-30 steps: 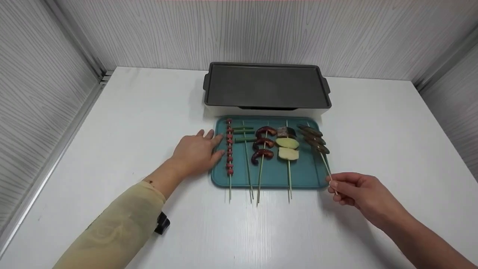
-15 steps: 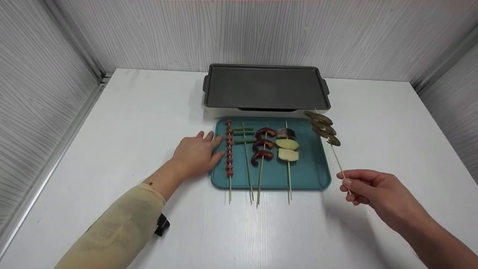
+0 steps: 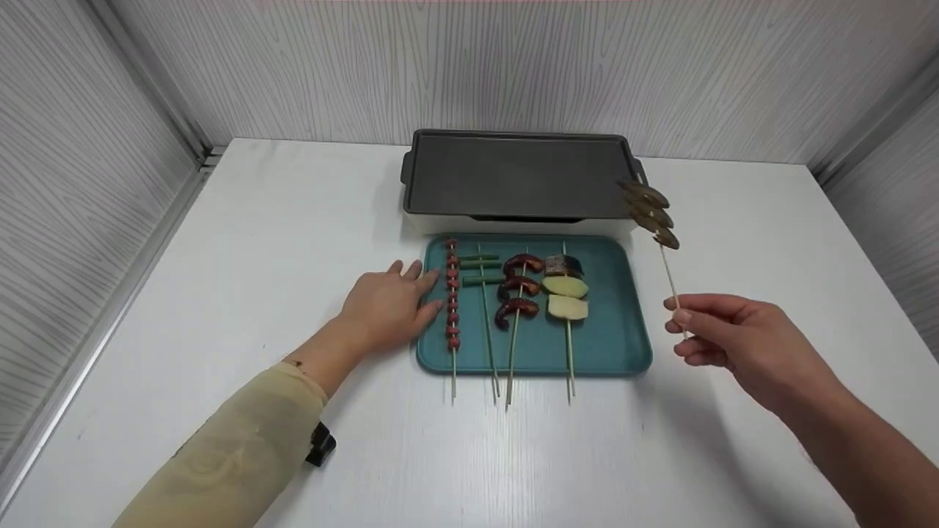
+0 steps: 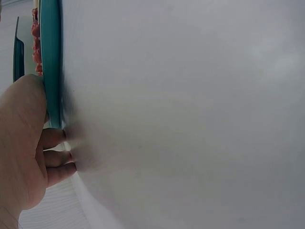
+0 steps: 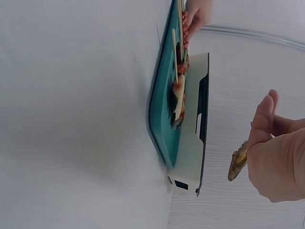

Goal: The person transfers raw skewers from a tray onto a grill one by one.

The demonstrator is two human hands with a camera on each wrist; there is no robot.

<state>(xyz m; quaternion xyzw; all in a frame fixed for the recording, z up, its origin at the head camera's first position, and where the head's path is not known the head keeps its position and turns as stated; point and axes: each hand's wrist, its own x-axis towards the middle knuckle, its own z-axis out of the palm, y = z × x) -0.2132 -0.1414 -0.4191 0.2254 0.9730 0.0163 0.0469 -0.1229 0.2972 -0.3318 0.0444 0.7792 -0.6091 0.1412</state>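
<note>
My right hand (image 3: 741, 341) pinches the bare stick end of a mussel skewer (image 3: 649, 205) between thumb and fingers. The skewer is raised, its brown shell pieces overlapping the griddle's right end in the head view. One shell (image 5: 238, 161) shows beside the hand in the right wrist view. My left hand (image 3: 385, 308) rests with spread, relaxed fingers at the left rim of a teal tray (image 3: 612, 348). On the tray lie a red-bead-like meat skewer (image 3: 452, 297), a green vegetable skewer (image 3: 482, 281), a dark red tentacle skewer (image 3: 518, 286) and a skewer of pale slices (image 3: 567, 308).
A dark flat griddle (image 3: 517, 172) on a white base stands directly behind the tray, with a handle at each end. Pale wood-grain panels (image 3: 513, 66) enclose the white table at the back and sides. A black object (image 3: 320, 444) shows beside the left sleeve.
My right hand has lifted the mussel skewer off the tray's right side, moving it up, rightward and then forward to the griddle's right end. My left hand stays at the tray's rim.
</note>
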